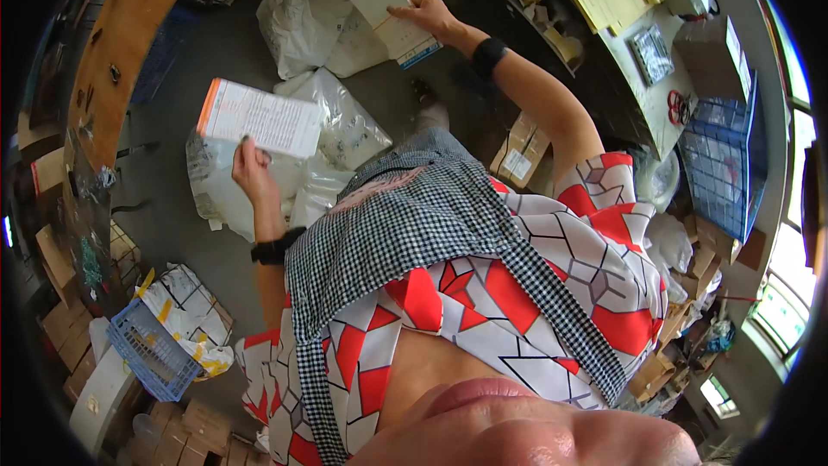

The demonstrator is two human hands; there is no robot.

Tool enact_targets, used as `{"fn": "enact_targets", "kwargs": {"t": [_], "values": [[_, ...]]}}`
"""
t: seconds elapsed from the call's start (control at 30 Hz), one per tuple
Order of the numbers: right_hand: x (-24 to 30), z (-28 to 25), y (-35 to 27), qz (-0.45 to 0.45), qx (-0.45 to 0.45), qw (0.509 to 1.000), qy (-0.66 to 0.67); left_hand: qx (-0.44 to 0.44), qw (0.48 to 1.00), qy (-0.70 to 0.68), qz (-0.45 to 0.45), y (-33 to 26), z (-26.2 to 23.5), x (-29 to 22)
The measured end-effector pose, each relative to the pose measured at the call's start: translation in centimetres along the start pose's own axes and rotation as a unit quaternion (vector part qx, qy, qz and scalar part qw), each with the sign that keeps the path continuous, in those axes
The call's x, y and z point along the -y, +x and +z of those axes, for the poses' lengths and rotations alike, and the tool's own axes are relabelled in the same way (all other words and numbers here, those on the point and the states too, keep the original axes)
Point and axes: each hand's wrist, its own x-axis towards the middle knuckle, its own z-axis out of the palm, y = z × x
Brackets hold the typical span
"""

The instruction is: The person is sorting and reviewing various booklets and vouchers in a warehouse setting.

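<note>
My left hand (248, 168) holds up a white printed box with an orange end (259, 118), gripped at its lower edge. My right hand (429, 14) is stretched out farther ahead and grips a white box with a blue edge (390, 9), fingers laid across its top face. Both wrists wear black bands. Below the hands lie clear and white plastic bags (332, 125) full of small parts on the grey floor (172, 198).
A workbench (630, 78) at the right carries yellow sheets, red-handled scissors (677, 107) and a blue grid tray (720, 160). A brown cardboard box (520, 151) stands below it. At lower left are a blue plastic basket (151, 349) and cardboard boxes. A wooden bench (116, 43) curves along the left.
</note>
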Motion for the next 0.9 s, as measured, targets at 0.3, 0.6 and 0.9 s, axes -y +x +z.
{"fn": "enact_targets", "kwargs": {"t": [0.3,0.6,0.9], "values": [[-9.1,2.7,9.9,0.038,-0.032,0.913,-0.405,-0.149,0.981,-0.027,-0.118,-20.9,-12.7,1.4],[-24.8,-7.9,13.0,-0.055,-0.566,0.589,-0.574,-0.194,0.941,-0.093,-0.260,-32.8,-9.3,-2.0],[-16.5,-5.9,5.1,-0.028,-0.140,0.922,-0.359,-0.209,0.936,-0.086,-0.269,-36.1,-6.0,-4.1]]}}
